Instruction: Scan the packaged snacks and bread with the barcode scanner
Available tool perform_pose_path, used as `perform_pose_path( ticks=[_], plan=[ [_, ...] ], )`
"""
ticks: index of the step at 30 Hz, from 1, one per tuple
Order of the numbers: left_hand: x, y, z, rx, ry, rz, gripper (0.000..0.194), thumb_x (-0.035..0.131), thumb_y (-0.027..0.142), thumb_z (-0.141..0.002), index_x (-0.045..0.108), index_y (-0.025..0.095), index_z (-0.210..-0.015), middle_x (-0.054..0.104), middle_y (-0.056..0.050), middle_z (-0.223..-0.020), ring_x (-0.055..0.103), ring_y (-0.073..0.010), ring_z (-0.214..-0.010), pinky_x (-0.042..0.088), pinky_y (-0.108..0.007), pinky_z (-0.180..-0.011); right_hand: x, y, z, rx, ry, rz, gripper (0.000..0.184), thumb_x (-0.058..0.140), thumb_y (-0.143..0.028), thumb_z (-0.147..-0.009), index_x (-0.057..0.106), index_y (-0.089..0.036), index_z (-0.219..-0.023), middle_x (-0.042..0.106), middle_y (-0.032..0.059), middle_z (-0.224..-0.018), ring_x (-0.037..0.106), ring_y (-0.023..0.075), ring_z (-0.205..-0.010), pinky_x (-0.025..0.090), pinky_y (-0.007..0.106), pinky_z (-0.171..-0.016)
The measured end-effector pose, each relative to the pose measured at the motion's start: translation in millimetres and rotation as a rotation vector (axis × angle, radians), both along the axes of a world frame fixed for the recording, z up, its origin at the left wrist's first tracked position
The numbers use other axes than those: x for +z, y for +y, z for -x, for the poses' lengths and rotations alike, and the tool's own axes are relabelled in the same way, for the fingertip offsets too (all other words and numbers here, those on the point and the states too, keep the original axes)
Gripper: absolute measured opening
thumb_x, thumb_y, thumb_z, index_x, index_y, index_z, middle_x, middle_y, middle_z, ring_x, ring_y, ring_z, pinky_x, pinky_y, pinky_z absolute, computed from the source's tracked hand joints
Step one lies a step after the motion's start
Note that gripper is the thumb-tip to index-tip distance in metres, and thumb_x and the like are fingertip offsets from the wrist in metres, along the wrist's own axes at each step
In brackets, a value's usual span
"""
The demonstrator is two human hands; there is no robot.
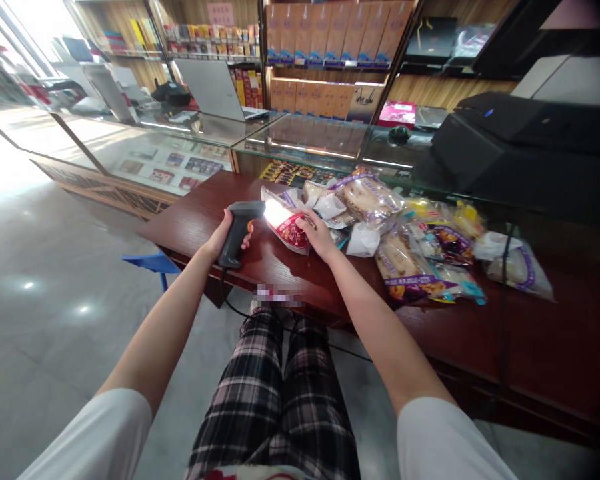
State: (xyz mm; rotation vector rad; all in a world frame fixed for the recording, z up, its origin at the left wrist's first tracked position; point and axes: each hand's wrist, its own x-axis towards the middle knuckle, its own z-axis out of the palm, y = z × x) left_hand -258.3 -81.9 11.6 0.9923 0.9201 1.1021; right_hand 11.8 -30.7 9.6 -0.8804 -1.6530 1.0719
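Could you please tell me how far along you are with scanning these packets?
No separate finished pile shows, so nothing looks clearly done yet. In hand: the left hand points a barcode scanner at a red packet held by the right hand. Left: the heap of bagged pastries on the wooden counter.

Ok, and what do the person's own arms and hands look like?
Both arms are bare below loose, plain white short sleeves: the left sleeve and the right sleeve. The left hand and right hand wear no gloves, and no watch or bracelet shows at either wrist.
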Motion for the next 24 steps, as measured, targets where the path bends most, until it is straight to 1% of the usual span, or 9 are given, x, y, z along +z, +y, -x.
perform_pose_path(
  ticks=[4,7,9,11,14,17,19,21,24],
  plan=[
    [0.3,-0.3,0.3,-0.001,-0.002,-0.058,0.085,0.030,0.086,-0.078,0.066,0.011,-0.097,0.057,-0.003,-0.054,0.055,-0.0145,-0.043,0.052,-0.029,-0.053,0.3,-0.2,0.3,0.002,0.009,0.000,0.041,0.062,-0.050,-0.080,0.065,-0.024,-0.112,0.070,0.0025,-0.112,0.063,0.0238,-0.107,0.046,0.041,-0.100],
    [3.8,-3.1,-1.2,0.011,-0.025,-0.084,0.085,0.029,0.085,-0.079,0.067,0.011,-0.096,0.058,-0.004,-0.055,0.056,-0.0149,-0.044,0.053,-0.030,-0.054,5.0,-0.2,-2.4,-0.017,0.029,-0.036,0.042,0.062,-0.050,-0.081,0.065,-0.024,-0.113,0.070,0.0031,-0.112,0.064,0.0233,-0.106,0.047,0.040,-0.100],
    [6.4,-5.0,-2.6,0.026,-0.035,-0.077,0.085,0.028,0.084,-0.080,0.067,0.010,-0.095,0.058,-0.004,-0.055,0.056,-0.0154,-0.044,0.053,-0.030,-0.054,12.3,-1.2,-7.6,-0.080,0.033,-0.125,0.042,0.059,-0.050,-0.084,0.063,-0.023,-0.116,0.069,0.0044,-0.115,0.063,0.0233,-0.109,0.047,0.041,-0.101],
    [8.4,-6.1,-4.2,0.041,-0.038,-0.064,0.086,0.027,0.084,-0.081,0.067,0.010,-0.094,0.058,-0.004,-0.055,0.056,-0.0154,-0.043,0.053,-0.030,-0.053,22.0,-3.0,-15.9,-0.194,-0.005,-0.273,0.044,0.054,-0.049,-0.088,0.060,-0.024,-0.123,0.065,0.0062,-0.122,0.060,0.0237,-0.115,0.045,0.042,-0.103],
    [9.6,-6.0,-6.0,0.052,-0.032,-0.051,0.086,0.026,0.084,-0.081,0.067,0.010,-0.092,0.058,-0.004,-0.055,0.055,-0.0146,-0.043,0.053,-0.029,-0.052,35.4,-5.7,-31.2,-0.435,-0.217,-0.459,0.050,0.050,-0.048,-0.091,0.050,-0.026,-0.136,0.056,0.0095,-0.132,0.053,0.0261,-0.122,0.044,0.045,-0.104],
    [10.2,-5.1,-6.5,0.074,-0.031,-0.042,0.084,0.025,0.083,-0.082,0.066,0.010,-0.089,0.058,-0.004,-0.056,0.057,-0.0140,-0.044,0.053,-0.027,-0.052,40.3,-6.7,-41.6,-0.600,-0.538,-0.519,0.058,0.054,-0.047,-0.089,0.045,-0.027,-0.143,0.049,0.0132,-0.136,0.050,0.0304,-0.123,0.043,0.049,-0.101],
    [11.2,-4.3,-6.7,0.092,-0.032,-0.014,0.084,0.024,0.083,-0.082,0.066,0.010,-0.088,0.059,-0.005,-0.057,0.058,-0.0141,-0.044,0.053,-0.027,-0.052,38.2,-6.7,-42.0,-0.634,-0.727,-0.531,0.059,0.057,-0.045,-0.088,0.045,-0.027,-0.144,0.045,0.0147,-0.139,0.048,0.0331,-0.122,0.040,0.052,-0.101],
    [13.2,-2.7,-8.0,0.110,-0.031,0.026,0.084,0.024,0.083,-0.082,0.066,0.010,-0.089,0.060,-0.005,-0.058,0.058,-0.0143,-0.044,0.053,-0.027,-0.051,33.6,-7.1,-37.0,-0.627,-0.864,-0.528,0.059,0.059,-0.042,-0.087,0.047,-0.028,-0.143,0.040,0.0152,-0.144,0.043,0.0361,-0.125,0.036,0.056,-0.102],
    [18.9,3.7,-14.9,0.162,-0.065,0.052,0.082,0.025,0.081,-0.084,0.066,0.010,-0.090,0.060,-0.005,-0.059,0.057,-0.0127,-0.044,0.051,-0.025,-0.048,27.0,-8.2,-26.0,-0.553,-0.912,-0.519,0.058,0.065,-0.043,-0.083,0.054,-0.027,-0.138,0.034,0.0139,-0.152,0.030,0.0411,-0.135,0.024,0.063,-0.107]
  ],
)
